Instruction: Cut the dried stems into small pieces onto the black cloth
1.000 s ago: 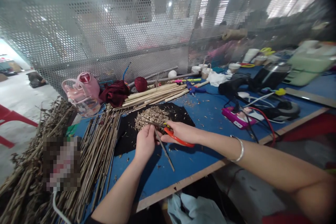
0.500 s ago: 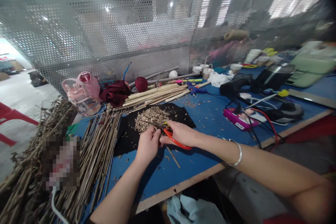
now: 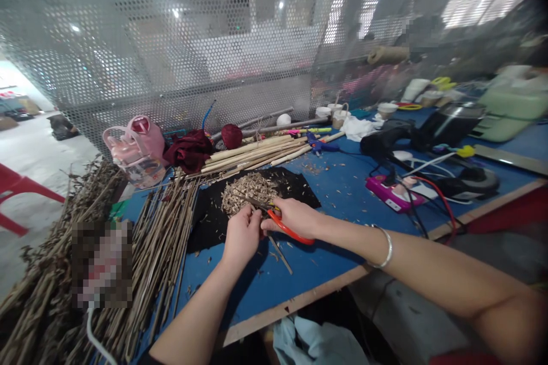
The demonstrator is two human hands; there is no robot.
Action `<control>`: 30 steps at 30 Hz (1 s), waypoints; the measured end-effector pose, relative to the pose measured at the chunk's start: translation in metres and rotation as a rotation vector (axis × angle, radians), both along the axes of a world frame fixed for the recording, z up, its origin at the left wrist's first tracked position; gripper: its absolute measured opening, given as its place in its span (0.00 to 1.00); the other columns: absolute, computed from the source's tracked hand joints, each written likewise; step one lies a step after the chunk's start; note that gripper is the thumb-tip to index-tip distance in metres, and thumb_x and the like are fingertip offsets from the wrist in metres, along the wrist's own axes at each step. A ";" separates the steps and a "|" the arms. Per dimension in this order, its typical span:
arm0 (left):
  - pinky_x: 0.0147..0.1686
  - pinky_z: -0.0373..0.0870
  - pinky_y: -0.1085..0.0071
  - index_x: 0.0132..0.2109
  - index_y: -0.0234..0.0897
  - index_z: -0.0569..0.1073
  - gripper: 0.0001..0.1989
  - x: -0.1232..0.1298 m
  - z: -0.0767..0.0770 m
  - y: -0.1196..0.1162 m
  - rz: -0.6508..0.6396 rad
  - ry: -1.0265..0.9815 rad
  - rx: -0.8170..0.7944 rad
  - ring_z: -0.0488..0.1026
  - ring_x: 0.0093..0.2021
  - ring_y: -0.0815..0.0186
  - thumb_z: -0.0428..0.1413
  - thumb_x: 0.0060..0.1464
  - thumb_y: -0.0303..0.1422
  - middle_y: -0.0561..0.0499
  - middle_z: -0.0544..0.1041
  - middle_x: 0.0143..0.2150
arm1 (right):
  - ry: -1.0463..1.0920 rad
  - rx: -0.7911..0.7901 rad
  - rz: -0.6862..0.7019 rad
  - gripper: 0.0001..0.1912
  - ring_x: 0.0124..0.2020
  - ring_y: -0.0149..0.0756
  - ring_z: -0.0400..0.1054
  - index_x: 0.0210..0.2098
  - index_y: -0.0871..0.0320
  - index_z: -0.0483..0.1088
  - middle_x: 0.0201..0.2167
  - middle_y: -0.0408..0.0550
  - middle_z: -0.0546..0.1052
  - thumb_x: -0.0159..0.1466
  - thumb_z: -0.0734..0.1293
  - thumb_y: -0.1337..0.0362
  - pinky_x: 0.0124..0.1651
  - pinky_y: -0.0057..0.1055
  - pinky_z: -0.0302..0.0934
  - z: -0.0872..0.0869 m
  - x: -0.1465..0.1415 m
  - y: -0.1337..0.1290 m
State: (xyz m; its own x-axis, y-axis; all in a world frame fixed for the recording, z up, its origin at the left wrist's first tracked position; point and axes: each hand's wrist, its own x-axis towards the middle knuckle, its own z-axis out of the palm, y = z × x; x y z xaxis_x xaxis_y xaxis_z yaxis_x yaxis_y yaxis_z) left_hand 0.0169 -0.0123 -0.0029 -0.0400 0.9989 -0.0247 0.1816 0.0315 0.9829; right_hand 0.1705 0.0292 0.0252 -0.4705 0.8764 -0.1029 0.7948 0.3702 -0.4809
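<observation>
My right hand [image 3: 295, 220] is closed around orange-handled scissors [image 3: 291, 230]. Their dark blades point left, over a heap of chopped dry stalk pieces [image 3: 247, 191]. Right beside the blades, my left hand [image 3: 243, 232] pinches a thin dry stalk [image 3: 281, 256], whose free end sticks out below both hands toward the lower right. My fingers hide the spot where the stalk meets the blades. Under the heap lies a black cloth [image 3: 204, 222], spread on the blue tabletop [image 3: 329, 251].
Long dry stalks [image 3: 160, 245] lie in a bundle on the left. Behind the cloth are pale sticks [image 3: 257, 153], a dark red yarn ball [image 3: 232, 137] and a blue glue gun [image 3: 321, 145]. A purple power strip [image 3: 391, 194] with cables sits right. Perforated metal panels [image 3: 171, 63] stand behind.
The view has shifted very slightly. Both hands stay in nearly the same place, with the scissors and the stalk still held.
</observation>
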 end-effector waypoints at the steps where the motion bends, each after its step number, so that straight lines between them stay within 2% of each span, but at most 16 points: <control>1: 0.18 0.59 0.76 0.26 0.38 0.65 0.13 -0.001 0.000 0.000 0.009 -0.003 0.001 0.64 0.16 0.70 0.50 0.50 0.42 0.54 0.68 0.16 | 0.009 -0.015 -0.004 0.28 0.28 0.41 0.69 0.32 0.57 0.66 0.28 0.51 0.74 0.48 0.64 0.39 0.25 0.27 0.53 -0.001 0.000 0.000; 9: 0.18 0.59 0.76 0.24 0.38 0.63 0.13 -0.002 -0.003 0.003 0.014 0.113 -0.021 0.65 0.16 0.70 0.48 0.51 0.40 0.55 0.67 0.16 | 0.068 -0.117 -0.038 0.27 0.29 0.38 0.69 0.32 0.58 0.70 0.27 0.47 0.75 0.48 0.65 0.40 0.25 0.24 0.54 -0.009 0.002 0.004; 12: 0.18 0.61 0.76 0.27 0.38 0.64 0.12 0.000 -0.003 0.003 -0.024 0.067 -0.071 0.66 0.17 0.69 0.47 0.51 0.40 0.55 0.68 0.18 | 0.087 -0.130 -0.042 0.27 0.30 0.39 0.69 0.33 0.58 0.71 0.27 0.47 0.76 0.49 0.65 0.40 0.27 0.24 0.55 -0.010 0.005 0.004; 17: 0.17 0.60 0.77 0.34 0.37 0.68 0.11 0.001 0.006 0.002 -0.024 -0.035 -0.078 0.64 0.16 0.71 0.50 0.50 0.41 0.56 0.68 0.17 | 0.020 -0.059 -0.029 0.28 0.31 0.40 0.70 0.32 0.58 0.71 0.28 0.48 0.76 0.50 0.63 0.39 0.28 0.25 0.55 -0.003 0.008 0.005; 20: 0.16 0.57 0.78 0.33 0.36 0.68 0.12 0.000 0.011 0.002 0.028 -0.003 -0.051 0.60 0.15 0.72 0.51 0.50 0.41 0.57 0.66 0.14 | -0.080 0.038 -0.009 0.30 0.31 0.41 0.70 0.34 0.58 0.68 0.30 0.51 0.75 0.50 0.62 0.37 0.27 0.26 0.53 0.003 0.009 0.004; 25: 0.17 0.59 0.78 0.30 0.36 0.67 0.13 0.000 0.009 0.002 0.032 -0.016 -0.040 0.61 0.15 0.73 0.52 0.49 0.42 0.58 0.64 0.15 | -0.128 0.046 0.063 0.33 0.32 0.41 0.69 0.40 0.58 0.62 0.33 0.52 0.74 0.50 0.61 0.36 0.28 0.27 0.52 0.011 0.011 0.001; 30: 0.16 0.60 0.77 0.31 0.36 0.68 0.14 0.000 0.005 0.002 0.076 -0.027 -0.048 0.61 0.15 0.73 0.53 0.48 0.43 0.58 0.64 0.15 | -0.114 0.076 0.100 0.33 0.34 0.41 0.68 0.38 0.58 0.62 0.35 0.52 0.72 0.48 0.62 0.36 0.30 0.28 0.55 0.013 0.011 0.005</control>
State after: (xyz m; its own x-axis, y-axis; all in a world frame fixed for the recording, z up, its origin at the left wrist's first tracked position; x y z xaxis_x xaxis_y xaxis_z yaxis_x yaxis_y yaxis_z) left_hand 0.0173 -0.0105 0.0019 -0.1143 0.9907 -0.0741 0.1500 0.0910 0.9845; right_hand 0.1818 0.0338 0.0385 -0.5449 0.8330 -0.0958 0.7999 0.4821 -0.3575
